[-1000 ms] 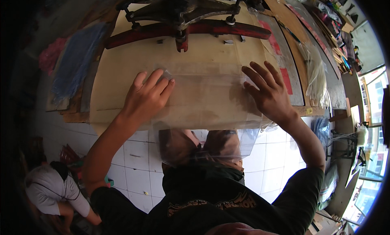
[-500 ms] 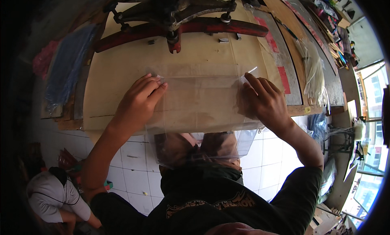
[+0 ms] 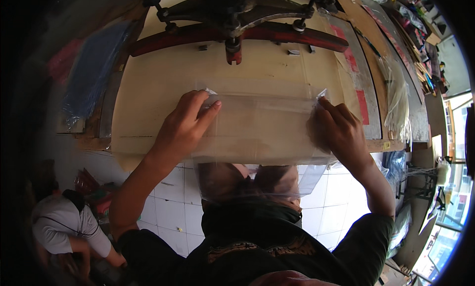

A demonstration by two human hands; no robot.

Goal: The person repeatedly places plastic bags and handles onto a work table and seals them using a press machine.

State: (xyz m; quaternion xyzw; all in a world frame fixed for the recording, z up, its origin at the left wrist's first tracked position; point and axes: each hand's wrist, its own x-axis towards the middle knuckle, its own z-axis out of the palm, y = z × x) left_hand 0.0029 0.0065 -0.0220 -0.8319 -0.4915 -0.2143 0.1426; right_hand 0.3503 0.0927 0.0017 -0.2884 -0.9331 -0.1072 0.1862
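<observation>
A clear plastic sheet with crease lines lies over the near part of the tan work surface. Its near end hangs past the table edge, above my legs. My left hand pinches the far left corner between thumb and curled fingers. At the far right corner, my right hand is closed on the same sheet, its thumb hidden. Both gripped corners bunch up slightly and catch the light. Beyond the sheet stands a press with a red curved bar, apart from my hands.
Small metal pieces lie under the bar. Blue plastic film rests at the left, and whitish plastic strips at the right. Red patches mark the table's right side. Another person is low down at the lower left.
The whole view has shifted, so table and press appear further right. Both hands keep hold of the sheet, and the fingers are curled more tightly at its far corners.
</observation>
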